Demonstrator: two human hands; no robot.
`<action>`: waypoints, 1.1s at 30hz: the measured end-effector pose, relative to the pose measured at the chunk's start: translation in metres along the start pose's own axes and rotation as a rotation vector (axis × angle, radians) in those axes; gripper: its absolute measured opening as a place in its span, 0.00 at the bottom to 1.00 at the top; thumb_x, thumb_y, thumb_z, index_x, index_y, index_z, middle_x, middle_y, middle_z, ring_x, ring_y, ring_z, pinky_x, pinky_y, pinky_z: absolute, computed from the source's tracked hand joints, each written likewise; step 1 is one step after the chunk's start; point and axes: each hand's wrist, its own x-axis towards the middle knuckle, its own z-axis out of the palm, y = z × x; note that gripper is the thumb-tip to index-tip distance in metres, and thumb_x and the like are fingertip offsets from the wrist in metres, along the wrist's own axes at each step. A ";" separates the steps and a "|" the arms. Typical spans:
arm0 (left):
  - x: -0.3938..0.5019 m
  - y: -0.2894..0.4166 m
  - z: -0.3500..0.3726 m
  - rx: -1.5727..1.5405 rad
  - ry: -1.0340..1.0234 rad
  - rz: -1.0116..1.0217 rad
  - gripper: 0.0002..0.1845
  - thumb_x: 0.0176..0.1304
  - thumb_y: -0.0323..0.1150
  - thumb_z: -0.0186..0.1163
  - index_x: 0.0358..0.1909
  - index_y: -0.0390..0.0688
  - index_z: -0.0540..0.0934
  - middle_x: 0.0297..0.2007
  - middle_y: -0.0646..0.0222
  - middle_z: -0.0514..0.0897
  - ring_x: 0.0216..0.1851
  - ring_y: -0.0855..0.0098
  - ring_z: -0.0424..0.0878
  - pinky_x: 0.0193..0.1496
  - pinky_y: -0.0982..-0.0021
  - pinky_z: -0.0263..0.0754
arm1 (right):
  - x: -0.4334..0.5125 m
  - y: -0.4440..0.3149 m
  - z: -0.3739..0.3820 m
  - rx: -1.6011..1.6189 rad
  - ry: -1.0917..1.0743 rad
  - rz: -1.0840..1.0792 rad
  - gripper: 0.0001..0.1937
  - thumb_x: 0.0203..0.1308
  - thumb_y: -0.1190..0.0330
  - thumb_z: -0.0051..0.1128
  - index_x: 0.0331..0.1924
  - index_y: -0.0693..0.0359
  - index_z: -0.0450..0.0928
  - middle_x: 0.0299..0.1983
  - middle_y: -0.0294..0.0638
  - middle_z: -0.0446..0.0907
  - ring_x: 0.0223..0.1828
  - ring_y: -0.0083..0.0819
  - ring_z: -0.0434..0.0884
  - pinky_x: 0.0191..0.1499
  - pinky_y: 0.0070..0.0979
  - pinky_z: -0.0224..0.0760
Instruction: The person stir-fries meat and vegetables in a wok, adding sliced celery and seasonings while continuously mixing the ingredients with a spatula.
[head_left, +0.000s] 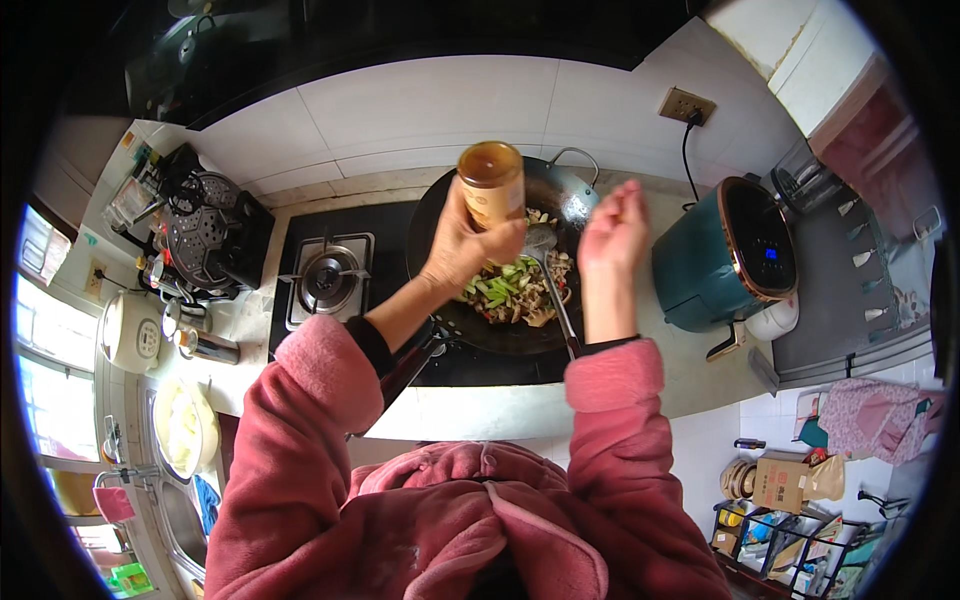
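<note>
My left hand (469, 244) grips an amber glass jar (491, 202) with a pale label, held above a large dark wok (442, 202). The jar's round glass end faces up toward me; its lower end is hidden by my fingers. To the right, my right hand (619, 229) is raised beside the wok's rim, fingers bent and bunched together; whether they pinch something small does not show. Inside the wok lie green vegetable pieces (495, 286) and browned chopped food (525, 305). A metal spatula (553, 281) rests in it, handle toward me.
Left of the wok is a gas burner (327, 279). A green air fryer (697, 262) stands on the right counter, plugged into a wall socket (686, 105). A rice cooker (131, 332), a dark bottle (210, 345) and a sink (184, 517) are at the left.
</note>
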 end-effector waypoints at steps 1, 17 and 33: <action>-0.004 -0.001 0.017 -0.028 0.008 0.005 0.35 0.55 0.29 0.74 0.61 0.44 0.66 0.49 0.69 0.78 0.51 0.74 0.78 0.56 0.66 0.76 | -0.008 0.032 -0.001 -0.094 0.073 0.109 0.07 0.73 0.68 0.53 0.39 0.60 0.78 0.28 0.31 0.73 0.25 0.17 0.68 0.24 0.15 0.59; -0.014 -0.003 -0.005 0.112 -0.004 0.010 0.33 0.54 0.26 0.72 0.60 0.45 0.66 0.48 0.70 0.77 0.47 0.76 0.78 0.51 0.70 0.78 | -0.019 0.026 -0.009 -0.046 -0.005 0.109 0.07 0.75 0.67 0.50 0.40 0.59 0.76 0.29 0.30 0.75 0.20 0.16 0.66 0.19 0.15 0.53; -0.026 -0.004 0.006 -0.070 0.192 0.017 0.36 0.53 0.27 0.72 0.63 0.45 0.65 0.52 0.67 0.78 0.51 0.73 0.78 0.56 0.65 0.76 | -0.019 0.031 -0.018 -0.022 -0.044 -0.016 0.08 0.75 0.64 0.48 0.42 0.58 0.77 0.32 0.30 0.74 0.25 0.17 0.69 0.20 0.16 0.59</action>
